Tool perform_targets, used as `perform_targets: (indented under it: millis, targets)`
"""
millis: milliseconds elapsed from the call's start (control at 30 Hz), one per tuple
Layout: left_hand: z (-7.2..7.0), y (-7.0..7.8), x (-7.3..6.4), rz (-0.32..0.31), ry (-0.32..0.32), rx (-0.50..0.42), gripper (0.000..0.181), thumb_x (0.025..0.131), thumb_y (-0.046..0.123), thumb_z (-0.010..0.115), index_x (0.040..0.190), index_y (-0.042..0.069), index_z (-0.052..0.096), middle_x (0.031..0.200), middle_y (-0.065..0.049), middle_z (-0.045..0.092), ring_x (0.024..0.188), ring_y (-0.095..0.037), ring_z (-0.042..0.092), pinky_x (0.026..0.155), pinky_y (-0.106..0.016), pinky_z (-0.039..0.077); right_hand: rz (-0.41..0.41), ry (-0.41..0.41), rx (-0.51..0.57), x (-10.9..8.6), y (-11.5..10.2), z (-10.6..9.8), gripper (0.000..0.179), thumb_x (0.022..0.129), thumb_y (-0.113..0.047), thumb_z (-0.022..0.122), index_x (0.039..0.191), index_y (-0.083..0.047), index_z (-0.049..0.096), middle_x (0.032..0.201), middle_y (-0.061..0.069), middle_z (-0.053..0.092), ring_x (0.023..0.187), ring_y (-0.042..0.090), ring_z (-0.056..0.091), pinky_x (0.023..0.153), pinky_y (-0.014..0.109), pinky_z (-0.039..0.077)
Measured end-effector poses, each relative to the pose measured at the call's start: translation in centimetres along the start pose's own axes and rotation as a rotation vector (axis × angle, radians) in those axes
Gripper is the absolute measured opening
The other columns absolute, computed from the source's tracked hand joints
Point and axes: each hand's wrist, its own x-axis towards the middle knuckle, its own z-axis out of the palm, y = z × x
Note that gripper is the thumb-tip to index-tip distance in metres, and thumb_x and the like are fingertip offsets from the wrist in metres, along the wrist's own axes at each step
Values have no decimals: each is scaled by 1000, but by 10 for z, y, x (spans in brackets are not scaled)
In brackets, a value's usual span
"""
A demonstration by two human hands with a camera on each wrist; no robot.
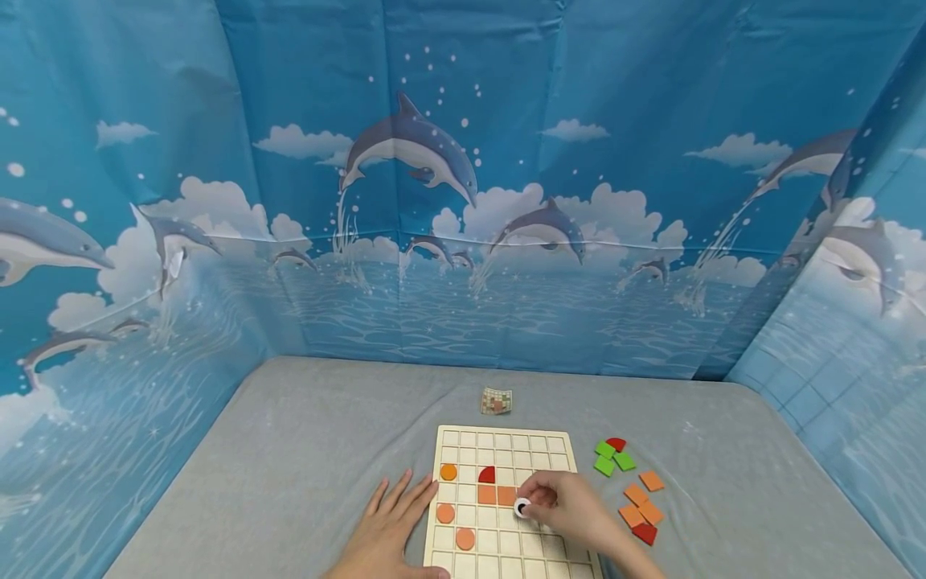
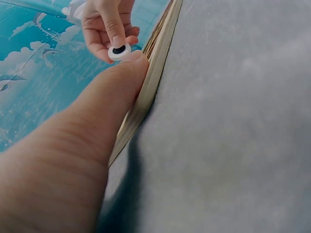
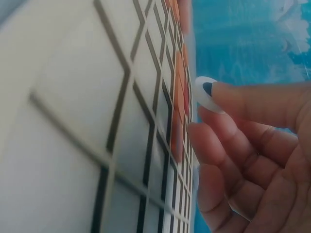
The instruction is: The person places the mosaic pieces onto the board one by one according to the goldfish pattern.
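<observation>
My right hand [image 1: 567, 507] pinches a round white piece with a black centre [image 3: 204, 97] between thumb and fingers, close over the gridded wooden board [image 1: 452, 438]. Just beyond the piece lie two orange squares [image 1: 488, 494], side by side in the grid. A red quarter-circle [image 1: 488, 475] sits in the cell above the left one. Spread fingers of my left hand [image 1: 387, 531] rest along the board's left edge, and its thumb [image 2: 104, 92] lies against the near part of that edge. Orange discs [image 1: 465, 539] occupy cells on the board's left side.
On the grey cloth, right of the board, lie green squares [image 1: 604, 465] with a red piece [image 1: 616, 443], and orange squares [image 1: 651, 481] with another red piece [image 1: 645, 533]. A small patterned card [image 1: 497, 400] lies behind the board. A dolphin-print curtain [image 1: 463, 322] surrounds the table.
</observation>
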Motion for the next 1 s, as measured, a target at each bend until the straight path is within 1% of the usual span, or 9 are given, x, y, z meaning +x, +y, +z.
perform_targets:
  millis: [67, 200, 400, 500, 667, 867, 1000]
  targets:
    - [0, 0, 0, -4, -2, 4, 104, 73, 82, 49, 151, 15, 30, 152, 1, 31, 140, -30, 21, 107, -48, 9, -5, -6, -1, 2, -3, 4, 6, 83, -13, 74, 83, -15, 68, 70, -9, 57, 60, 6, 51, 52, 24, 45]
    - [-1, 1, 0, -15, -11, 1, 105, 72, 83, 48, 150, 15, 31, 152, 0, 31, 140, -30, 21, 106, -46, 7, -16, -11, 2, 7, -8, 11, 10, 81, -14, 77, 78, -15, 67, 67, -10, 56, 58, 5, 49, 51, 23, 44]
    - [-2, 1, 1, -36, -36, -18, 105, 72, 83, 48, 151, 16, 30, 153, 2, 29, 141, -29, 18, 107, -48, 6, -28, -9, -9, 12, -13, 20, 15, 77, -18, 80, 75, -19, 64, 65, -11, 55, 57, 4, 49, 53, 22, 43]
    - [-2, 2, 1, -39, -45, -20, 104, 72, 82, 48, 151, 17, 29, 153, 2, 29, 141, -29, 18, 107, -49, 6, -20, -14, -10, 15, -15, 25, 14, 78, -16, 79, 75, -18, 65, 65, -12, 56, 57, 3, 50, 53, 22, 43]
    - [-3, 2, 1, -32, -44, -13, 103, 73, 82, 47, 151, 17, 29, 153, 2, 29, 141, -29, 18, 108, -49, 6, -22, -20, -20, 17, -17, 30, 14, 80, -12, 77, 73, -19, 66, 65, -14, 57, 57, 3, 51, 53, 22, 43]
    - [-4, 2, 0, -18, -18, -1, 103, 73, 82, 48, 150, 16, 31, 151, 1, 32, 140, -30, 21, 106, -49, 9, -33, -7, -56, 18, -19, 32, 15, 81, -11, 75, 74, -20, 66, 65, -15, 56, 57, 2, 50, 53, 22, 42]
    - [-4, 3, 1, -23, -25, -3, 104, 73, 82, 48, 150, 16, 31, 152, 1, 31, 140, -29, 20, 106, -49, 9, -33, 8, -76, 19, -20, 34, 16, 81, -9, 74, 74, -21, 66, 65, -15, 57, 56, 2, 49, 52, 22, 41]
